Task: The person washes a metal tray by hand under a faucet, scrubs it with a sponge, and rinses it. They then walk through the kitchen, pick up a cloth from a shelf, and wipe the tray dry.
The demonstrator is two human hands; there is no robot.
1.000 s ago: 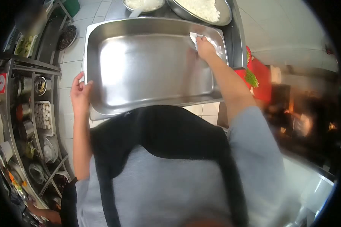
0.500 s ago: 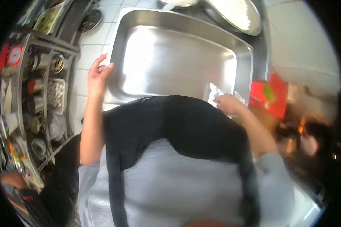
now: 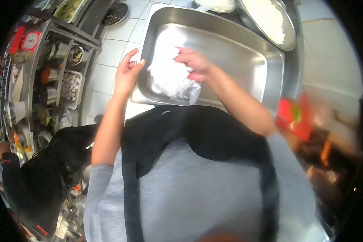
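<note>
A deep rectangular stainless steel pan [image 3: 230, 52] lies in front of me, shiny inside. My left hand [image 3: 127, 76] grips its left rim, thumb on the edge and fingers on the outer side. Inside the pan, at the left end, a crumpled white cloth [image 3: 169, 78] lies against the bottom. My right hand [image 3: 195, 64] is on the cloth with fingers curled into it, slightly blurred by motion.
Large bowls of white food [image 3: 268, 20] stand beyond the pan. To the left, a metal shelf [image 3: 40, 44] holds a red scale [image 3: 30, 40] and a tray of eggs [image 3: 71, 86]. A person in black [image 3: 40, 181] is at lower left. Flames [image 3: 326, 151] burn at right.
My right hand has swept the white cloth from the pan's near right corner across to its left end. My left hand stays on the left rim. The person in black shows more.
</note>
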